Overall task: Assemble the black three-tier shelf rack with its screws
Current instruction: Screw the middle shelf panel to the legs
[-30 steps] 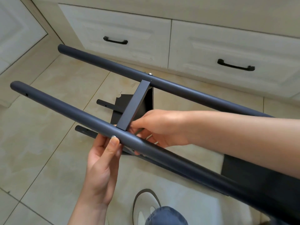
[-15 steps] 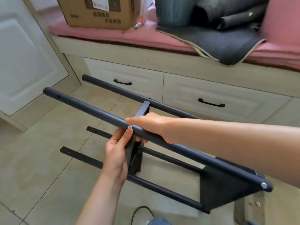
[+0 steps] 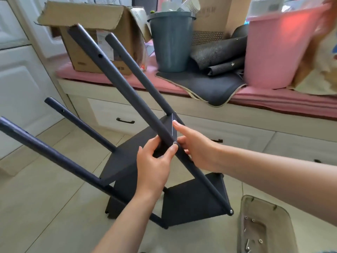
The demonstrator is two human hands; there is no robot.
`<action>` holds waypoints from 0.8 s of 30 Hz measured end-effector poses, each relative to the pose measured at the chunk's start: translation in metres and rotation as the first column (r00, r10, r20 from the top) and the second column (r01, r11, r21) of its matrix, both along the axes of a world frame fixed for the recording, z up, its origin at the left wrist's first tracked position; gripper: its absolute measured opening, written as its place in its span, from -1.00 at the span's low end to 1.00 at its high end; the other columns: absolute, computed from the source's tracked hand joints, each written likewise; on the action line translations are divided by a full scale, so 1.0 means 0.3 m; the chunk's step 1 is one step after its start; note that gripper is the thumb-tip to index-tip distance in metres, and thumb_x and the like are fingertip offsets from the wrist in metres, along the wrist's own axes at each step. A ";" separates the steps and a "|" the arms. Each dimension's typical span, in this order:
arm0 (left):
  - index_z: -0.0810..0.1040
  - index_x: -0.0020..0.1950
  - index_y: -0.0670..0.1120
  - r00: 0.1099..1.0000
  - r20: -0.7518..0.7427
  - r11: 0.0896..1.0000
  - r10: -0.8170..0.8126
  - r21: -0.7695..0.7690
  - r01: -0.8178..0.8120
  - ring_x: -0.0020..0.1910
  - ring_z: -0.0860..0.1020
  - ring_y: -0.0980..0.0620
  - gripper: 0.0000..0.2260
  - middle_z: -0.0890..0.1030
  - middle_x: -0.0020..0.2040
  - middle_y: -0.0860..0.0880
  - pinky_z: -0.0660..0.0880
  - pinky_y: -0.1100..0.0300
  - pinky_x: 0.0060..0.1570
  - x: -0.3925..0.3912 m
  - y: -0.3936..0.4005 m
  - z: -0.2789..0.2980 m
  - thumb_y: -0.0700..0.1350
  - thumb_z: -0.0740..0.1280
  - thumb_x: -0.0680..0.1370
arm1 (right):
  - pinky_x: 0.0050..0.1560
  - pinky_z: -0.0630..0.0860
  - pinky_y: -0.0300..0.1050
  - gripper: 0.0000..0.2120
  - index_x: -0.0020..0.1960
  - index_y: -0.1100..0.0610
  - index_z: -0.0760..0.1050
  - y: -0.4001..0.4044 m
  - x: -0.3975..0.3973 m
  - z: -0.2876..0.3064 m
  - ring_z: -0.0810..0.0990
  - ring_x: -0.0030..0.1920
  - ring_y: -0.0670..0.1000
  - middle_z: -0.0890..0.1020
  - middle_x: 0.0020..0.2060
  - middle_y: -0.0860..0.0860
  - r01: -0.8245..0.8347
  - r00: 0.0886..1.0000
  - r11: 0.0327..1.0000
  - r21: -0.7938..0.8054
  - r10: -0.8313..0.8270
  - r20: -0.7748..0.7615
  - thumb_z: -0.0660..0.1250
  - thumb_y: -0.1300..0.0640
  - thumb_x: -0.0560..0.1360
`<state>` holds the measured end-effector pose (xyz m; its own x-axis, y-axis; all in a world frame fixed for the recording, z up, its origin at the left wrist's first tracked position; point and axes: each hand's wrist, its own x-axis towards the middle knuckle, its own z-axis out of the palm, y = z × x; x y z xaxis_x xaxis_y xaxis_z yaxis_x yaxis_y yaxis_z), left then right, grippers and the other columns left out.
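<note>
The black rack stands tilted on the floor, its poles slanting up to the left. Two shelf panels are fixed to it: a middle shelf (image 3: 125, 161) and a lower shelf (image 3: 191, 203). My left hand (image 3: 155, 167) grips the front pole (image 3: 127, 84) where it meets the middle shelf, thumb just below a silver screw (image 3: 174, 143) in the pole. My right hand (image 3: 198, 150) holds the same pole from the right, its index finger along the shelf edge. Another screw head (image 3: 231, 211) shows at the pole's foot.
A grey tray (image 3: 284, 225) with loose screws (image 3: 248, 245) lies on the floor at the lower right. Behind the rack runs a drawer bench (image 3: 113, 114) carrying a cardboard box (image 3: 87, 57), a grey bin (image 3: 171, 42), rolled mats (image 3: 218, 52) and a pink bin (image 3: 273, 52).
The rack has swung from nearly level to steeply tilted, pole ends now high at the left. Both hands stayed at the joint of the front pole and middle shelf.
</note>
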<state>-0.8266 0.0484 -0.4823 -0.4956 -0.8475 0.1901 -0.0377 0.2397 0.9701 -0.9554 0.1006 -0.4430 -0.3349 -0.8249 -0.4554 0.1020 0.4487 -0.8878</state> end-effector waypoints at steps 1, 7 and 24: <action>0.66 0.10 0.14 1.000 0.020 0.999 -0.002 -0.050 0.003 0.09 0.62 0.22 -0.87 0.70 -0.06 0.24 0.23 -0.22 0.52 -0.022 0.029 -0.005 -0.03 0.46 0.56 | 0.00 0.39 -0.21 -0.31 0.20 0.06 0.62 0.034 -0.014 -0.015 0.57 0.09 -0.07 0.66 0.07 -0.03 0.013 1.000 0.999 -0.034 -0.013 0.006 0.17 -0.45 0.41; 0.54 0.38 0.12 0.978 0.187 0.935 -0.093 -0.323 0.150 0.36 0.46 0.30 -0.65 0.57 0.30 0.26 -0.05 0.00 0.61 -0.129 0.146 -0.017 -0.05 0.42 0.59 | 0.35 0.39 -0.04 -0.42 0.21 0.05 0.62 0.199 -0.087 -0.118 0.63 0.17 -0.04 0.70 0.10 0.01 0.153 0.988 0.938 -0.312 -0.139 0.066 0.22 -0.33 0.42; -0.10 0.64 0.24 0.605 0.787 0.696 0.117 -0.500 0.516 0.65 -0.12 0.09 -0.38 -0.06 0.65 0.24 -0.18 -0.06 0.58 -0.003 0.029 -0.206 0.01 0.19 0.70 | -0.20 0.32 -0.12 -0.47 -0.43 -0.08 0.49 0.291 -0.277 -0.343 0.44 -0.45 -0.13 0.45 -0.48 -0.12 0.503 0.863 0.814 -0.290 -0.492 0.116 0.07 -0.18 0.64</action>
<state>-0.8274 0.0570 -0.5442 -0.8524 -0.5129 0.1020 -0.4874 0.8499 0.2002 -1.0385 0.1878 -0.5459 -0.7263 -0.6471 -0.2318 0.2707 0.0407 -0.9618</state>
